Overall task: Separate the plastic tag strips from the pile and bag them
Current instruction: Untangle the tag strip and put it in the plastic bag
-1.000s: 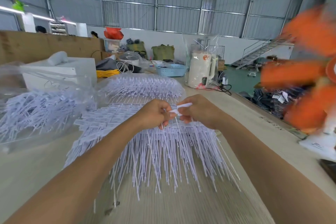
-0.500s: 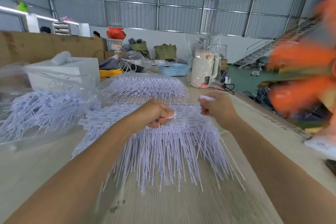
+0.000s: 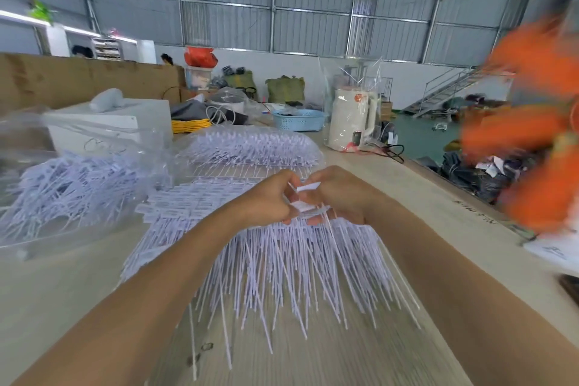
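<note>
Half a second after pulling apart, our left hand (image 3: pixel 269 200) and right hand (image 3: pixel 336 194) meet again over the pile (image 3: pixel 282 260) on the bench (image 3: pixel 47 285), fingers pinching white tag strips (image 3: pixel 308 187) for another separation.

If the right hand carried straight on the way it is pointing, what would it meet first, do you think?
The right hand points leftward at the left hand, fingertips nearly meeting over a white tag strip. It would probably meet the left hand first, though depth is uncertain.
</note>
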A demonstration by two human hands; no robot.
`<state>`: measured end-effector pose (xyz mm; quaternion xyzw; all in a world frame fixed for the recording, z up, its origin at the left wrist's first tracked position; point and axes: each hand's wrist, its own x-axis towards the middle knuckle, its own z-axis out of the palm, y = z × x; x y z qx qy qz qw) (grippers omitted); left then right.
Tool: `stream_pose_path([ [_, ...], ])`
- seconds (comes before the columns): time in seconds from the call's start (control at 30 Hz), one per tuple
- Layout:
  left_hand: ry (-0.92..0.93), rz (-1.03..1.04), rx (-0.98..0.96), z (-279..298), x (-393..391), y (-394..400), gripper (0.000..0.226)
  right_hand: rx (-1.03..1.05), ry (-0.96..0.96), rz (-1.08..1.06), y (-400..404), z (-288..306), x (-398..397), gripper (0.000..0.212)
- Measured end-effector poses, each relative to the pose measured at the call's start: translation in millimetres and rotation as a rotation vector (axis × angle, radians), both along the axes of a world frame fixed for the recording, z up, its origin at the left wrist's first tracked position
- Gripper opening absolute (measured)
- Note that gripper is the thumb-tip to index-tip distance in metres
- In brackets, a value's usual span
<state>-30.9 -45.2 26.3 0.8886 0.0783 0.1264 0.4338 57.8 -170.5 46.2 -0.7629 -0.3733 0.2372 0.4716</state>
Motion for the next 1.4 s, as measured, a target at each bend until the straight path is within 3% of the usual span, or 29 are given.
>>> stream_pose_path([
  [0.13,-0.037,0.024,-0.081,1.5,-2.4,5.4,0.041,0.064,-0.063,-0.018,6.3,-8.6,0.2,0.006],
  [0.27,0.055,0.05,-0.016,3.2,-8.8,10.0,0.012,0.213,-0.027,-0.038,4.1,-6.7,4.0,0.013],
  [0.33,0.129,-0.002,-0.065,1.5,-11.0,11.5,0.026,0.251,-0.003,-0.03,4.2,-6.1,3.4,0.008],
  [0.43,0.095,0.007,-0.101,3.2,-11.2,11.4,0.026,0.236,-0.03,-0.024,5.7,-5.6,2.4,0.018],
  [0.6,0.05,0.083,-0.078,3.9,-8.1,11.0,0.034,0.103,-0.234,-0.052,2.9,1.2,0.4,0.005],
  [0.7,0.026,0.108,-0.096,1.5,-6.3,10.1,0.032,0.041,-0.35,-0.068,1.5,2.2,-0.2,0.013],
  [0.77,0.009,0.128,-0.11,2.0,-6.2,8.6,0.029,0.066,-0.362,-0.073,2.3,0.4,-1.0,0.002],
  [0.87,-0.004,0.148,-0.174,5.4,-5.7,4.9,0.029,0.116,-0.388,-0.111,4.8,-4.3,-1.8,0.003],
  [1.07,0.039,0.142,-0.353,12.4,-11.0,7.7,0.03,0.182,-0.749,-0.141,12.5,-15.7,-2.0,0.009],
  [1.23,-0.013,0.169,-0.316,12.5,-6.3,5.7,0.033,0.217,-0.635,-0.156,15.0,-11.6,-0.1,0.007],
  [1.33,-0.017,0.149,-0.341,12.6,-7.6,6.1,0.039,0.149,-0.599,-0.306,12.6,-6.8,13.0,0.012],
  [1.4,-0.005,0.118,-0.299,10.5,-11.7,6.4,0.042,0.21,-0.308,-0.419,-0.8,1.8,23.0,0.014],
])
